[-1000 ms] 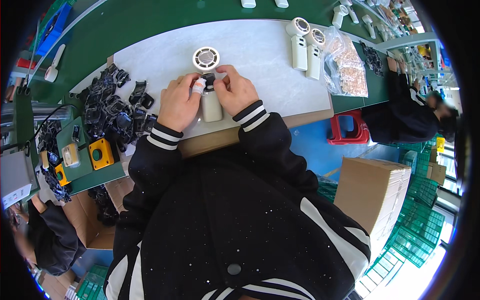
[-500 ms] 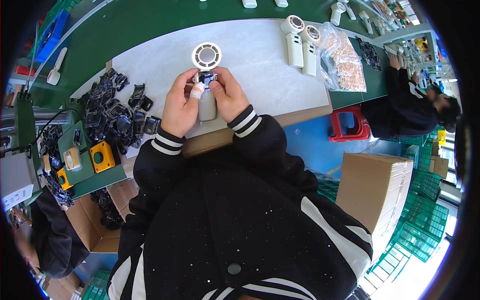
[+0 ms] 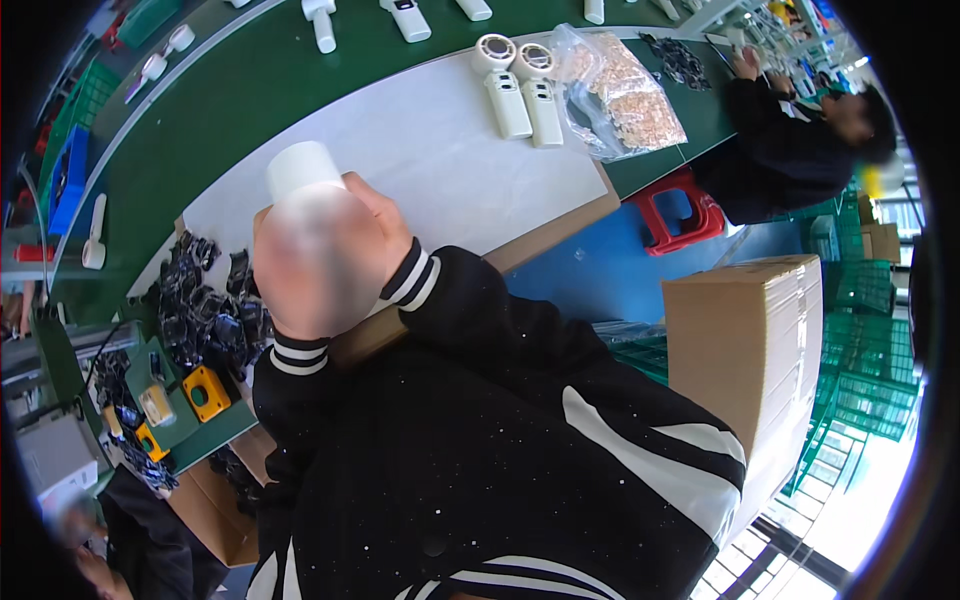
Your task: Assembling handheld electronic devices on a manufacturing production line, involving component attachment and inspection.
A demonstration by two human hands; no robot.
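Observation:
A white handheld fan is held up in front of me, and only its round head stands clear of my hands. My left hand wraps round its left side, while my right hand closes on it from the right. The middle of the grip is blurred, so the fan's handle and most fingertips cannot be made out. Beside my left hand lies a pile of small black plastic parts, several in clear wrapping. Beneath is a pale grey work mat.
Two white handheld fans lie on the mat's far right, beside a clear bag of small beige pieces. Yellow button boxes stand at left. A red stool and large carton are to the right. Another person works far right.
The fan and both hands have moved left and up toward me, and the fan has turned, its ring-shaped grille no longer showing. My view has swung to the right.

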